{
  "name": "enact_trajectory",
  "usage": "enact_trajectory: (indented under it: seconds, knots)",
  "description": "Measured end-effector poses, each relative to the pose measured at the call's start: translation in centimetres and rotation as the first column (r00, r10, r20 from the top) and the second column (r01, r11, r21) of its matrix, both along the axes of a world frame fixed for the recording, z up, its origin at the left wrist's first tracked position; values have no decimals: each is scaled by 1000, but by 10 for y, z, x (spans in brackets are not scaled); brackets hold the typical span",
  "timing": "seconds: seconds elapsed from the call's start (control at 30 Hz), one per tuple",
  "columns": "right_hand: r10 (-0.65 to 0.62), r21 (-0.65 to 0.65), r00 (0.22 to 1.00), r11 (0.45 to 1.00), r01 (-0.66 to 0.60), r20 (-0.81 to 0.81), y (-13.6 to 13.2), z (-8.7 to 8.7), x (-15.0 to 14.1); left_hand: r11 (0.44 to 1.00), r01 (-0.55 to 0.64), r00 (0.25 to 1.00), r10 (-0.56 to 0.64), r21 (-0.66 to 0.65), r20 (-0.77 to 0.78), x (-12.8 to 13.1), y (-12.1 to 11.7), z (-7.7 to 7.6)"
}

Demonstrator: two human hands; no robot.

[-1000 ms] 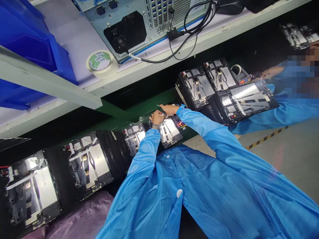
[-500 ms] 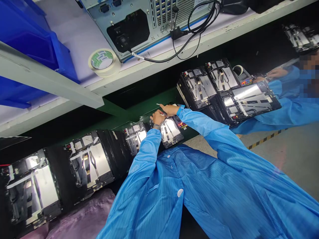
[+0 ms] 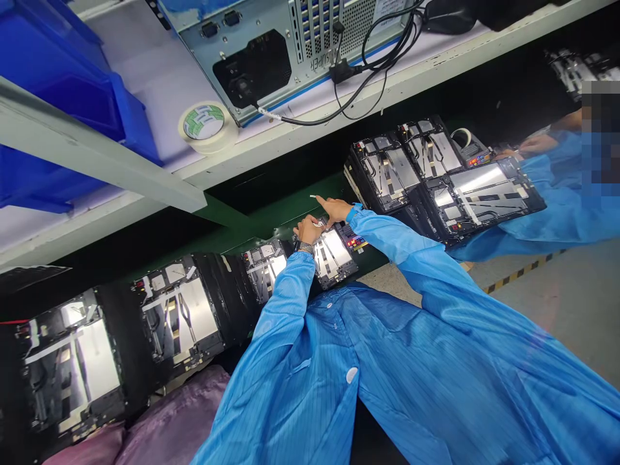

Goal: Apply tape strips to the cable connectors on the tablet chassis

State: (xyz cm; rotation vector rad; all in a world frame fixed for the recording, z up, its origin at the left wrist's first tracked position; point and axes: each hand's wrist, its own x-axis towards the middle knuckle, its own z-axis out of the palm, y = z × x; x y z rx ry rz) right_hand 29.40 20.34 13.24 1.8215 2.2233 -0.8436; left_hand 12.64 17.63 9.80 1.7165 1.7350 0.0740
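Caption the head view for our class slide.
Left hand and right hand in blue sleeves work over an opened device on a green bench.

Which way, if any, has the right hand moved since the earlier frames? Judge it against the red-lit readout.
Yes, slightly: the right hand now sits a little higher in the view, farther from the red-lit readout.

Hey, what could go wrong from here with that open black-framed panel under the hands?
The silver metal wristwatch on the left hand sits close over the open black-framed panel and might scratch its exposed parts. The right hand is beside a small board with red digit displays, which a slip could knock. The blue smock sleeve might also catch the neighbouring open black-framed unit.
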Motion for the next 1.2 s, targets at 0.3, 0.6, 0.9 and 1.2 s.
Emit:
enact_trajectory:
  seconds: [0.3,0.6,0.9,1.2]
  knots:
    - [-179,193,965,957,215,-191,-17,16,25,993,84,995,-79,80,-63,1,-7,5]
    - [-298,114,798,904,413,-523,-106,-15,-35,964,-144,978,103,225,183,-70,-10,26]
    - [-87,181,799,954,238,-595,-88,-43,-77,923,-380,861,331,58,386,-106,-85,6]
    - [72,241,834,968,74,-546,-54,-40,-89,791,-607,576,501,-73,646,-62,-83,-39]
